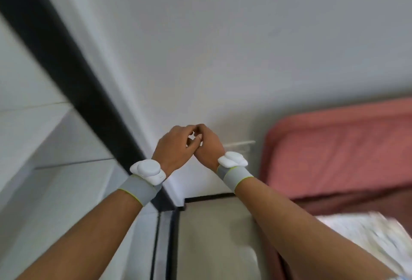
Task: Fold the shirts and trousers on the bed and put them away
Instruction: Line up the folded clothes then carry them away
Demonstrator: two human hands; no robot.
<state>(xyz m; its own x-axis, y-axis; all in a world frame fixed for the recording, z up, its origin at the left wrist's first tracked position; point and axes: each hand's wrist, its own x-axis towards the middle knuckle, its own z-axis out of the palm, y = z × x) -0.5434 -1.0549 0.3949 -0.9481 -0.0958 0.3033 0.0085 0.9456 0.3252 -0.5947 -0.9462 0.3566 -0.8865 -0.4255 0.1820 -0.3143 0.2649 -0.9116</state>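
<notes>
My two hands meet in the middle of the frame, raised in front of a pale wall: my left hand (pixel 172 145) and my right hand (pixel 206 143) touch at the fingertips, the fingers of both loosely curled toward each other, and I can see no cloth between them. Whether they pinch anything small I cannot tell; it looks like nothing. Each wrist wears a grey band with a white device on top. The bed (pixel 338 145) lies at the right of the frame, covered in a pink sheet, and that stretch of it shows no shirt or trousers. At the lower right edge sits something white with a faint pattern (pixel 367 235), blurred; it may be a garment or a folded pile, but I cannot say which. A dark door frame (pixel 73 83) runs diagonally across the left side, with tiled wall beyond it. Judging from this, I am between garments rather than mid-fold: nothing is in my grip, and how many pieces are folded or stored I cannot read from here. What remains is likely to turn back to the bed for whatever is left.
</notes>
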